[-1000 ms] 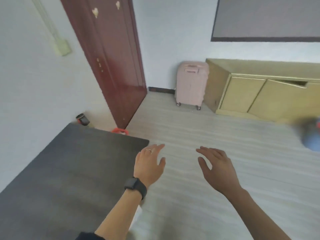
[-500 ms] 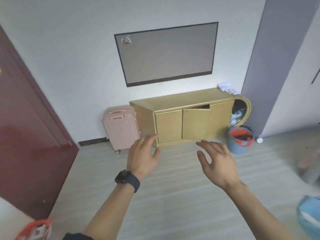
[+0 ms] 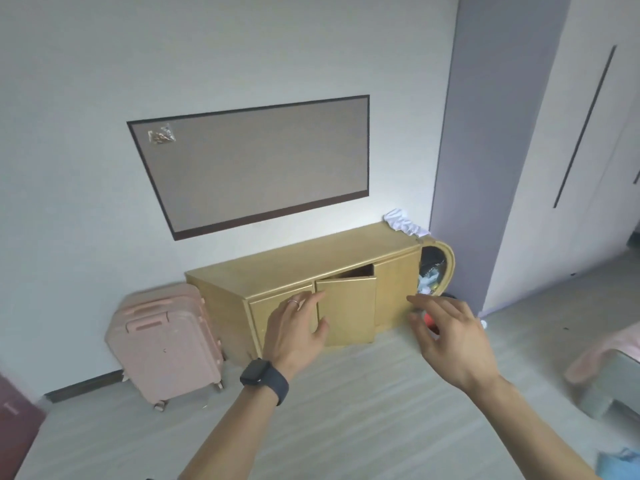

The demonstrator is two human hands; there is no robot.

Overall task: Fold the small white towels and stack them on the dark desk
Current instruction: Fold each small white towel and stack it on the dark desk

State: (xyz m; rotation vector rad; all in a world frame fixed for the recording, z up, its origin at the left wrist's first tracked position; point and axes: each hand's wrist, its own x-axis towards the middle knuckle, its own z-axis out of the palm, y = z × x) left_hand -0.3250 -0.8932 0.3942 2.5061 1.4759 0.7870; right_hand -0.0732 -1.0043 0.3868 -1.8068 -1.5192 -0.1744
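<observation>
White towels (image 3: 405, 221) lie crumpled on the cabinet (image 3: 311, 258), at its right end; both hands are empty.
The left hand (image 3: 298, 330) and right hand (image 3: 446, 337) hang in front of the cabinet, well short of the heap, each grip spread and holding nothing. The cabinet's middle door (image 3: 346, 310) stands ajar, and a bin (image 3: 436, 268) sits just beside its right end, below the heap. The bench is out of view. The risk, I judge, is that a loose grab drags a towel off the cabinet's edge into the bin.

Soft even daylight, mild overall blur, wide-angle bending at edges
</observation>
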